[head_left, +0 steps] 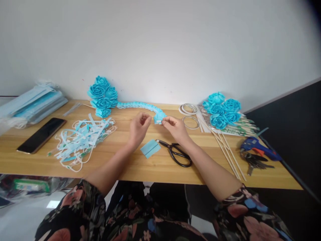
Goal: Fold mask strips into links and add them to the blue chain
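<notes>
My left hand (139, 128) and my right hand (175, 127) meet above the middle of the wooden table (140, 167). Both pinch the near end of a long folded blue strip (140, 105). The strip runs left along the back of the table to a cluster of blue paper roses (102, 96). Its end piece (159, 117) sits between my fingertips. A small folded blue rectangle (150, 148) lies just in front of my hands. Black scissors (177, 153) rest under my right wrist.
A pile of blue and white cut strips (81, 139), a black phone (42, 134) and a stack of face masks (32, 105) lie at left. At right are tape rolls (188, 114), blue roses on wooden sticks (222, 112), a blue glue gun (258, 147) and keys (254, 161).
</notes>
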Demonstrator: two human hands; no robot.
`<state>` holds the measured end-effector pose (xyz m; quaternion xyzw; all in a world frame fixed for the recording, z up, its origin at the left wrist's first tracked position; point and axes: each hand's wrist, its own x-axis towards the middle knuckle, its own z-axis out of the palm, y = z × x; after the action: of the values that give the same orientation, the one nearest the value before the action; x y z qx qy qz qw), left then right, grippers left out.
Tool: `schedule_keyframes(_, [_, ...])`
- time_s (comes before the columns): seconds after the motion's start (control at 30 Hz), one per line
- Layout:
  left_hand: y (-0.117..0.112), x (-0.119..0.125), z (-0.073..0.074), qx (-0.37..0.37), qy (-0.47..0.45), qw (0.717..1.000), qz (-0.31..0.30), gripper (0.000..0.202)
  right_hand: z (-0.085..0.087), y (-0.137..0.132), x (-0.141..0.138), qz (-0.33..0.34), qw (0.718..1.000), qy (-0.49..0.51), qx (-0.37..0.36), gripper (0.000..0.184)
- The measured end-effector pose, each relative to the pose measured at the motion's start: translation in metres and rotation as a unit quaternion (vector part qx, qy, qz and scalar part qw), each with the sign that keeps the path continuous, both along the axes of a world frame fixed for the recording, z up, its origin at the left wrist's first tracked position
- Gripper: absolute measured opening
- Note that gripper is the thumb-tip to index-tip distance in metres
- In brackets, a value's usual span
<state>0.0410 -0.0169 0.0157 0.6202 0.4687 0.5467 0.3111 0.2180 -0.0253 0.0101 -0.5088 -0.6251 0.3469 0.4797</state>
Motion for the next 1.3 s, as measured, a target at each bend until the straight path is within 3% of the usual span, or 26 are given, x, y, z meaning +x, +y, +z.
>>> schedule_keyframes(0.13, [-0.006, 0.003, -0.001, 0.078, 0.100, 0.991, -0.034, 0.012, 0.000, -0.003, -0.003, -0.026, 0.999, -0.027, 0.022, 0.020])
schedule_keyframes(0.27, [-0.005, 0.005, -0.006, 0.099, 0.129, 0.986, -0.037, 0.006, 0.003, -0.006, -0.005, -0.031, 0.998, -0.038, 0.037, 0.018])
schedule_keyframes(0.53, [-0.003, 0.004, -0.011, 0.078, 0.140, 0.987, -0.029, 0.004, 0.004, -0.010, -0.008, -0.031, 0.996, -0.062, 0.058, 0.016])
schedule_keyframes(0.9, [-0.006, 0.006, -0.008, 0.026, 0.136, 0.990, -0.036, 0.007, 0.001, -0.011, -0.009, -0.032, 0.976, -0.137, 0.168, 0.012])
schedule_keyframes(1.3, [-0.008, 0.007, -0.007, -0.004, 0.139, 0.989, -0.046, 0.015, 0.002, -0.011, -0.009, -0.032, 0.975, -0.143, 0.164, 0.011])
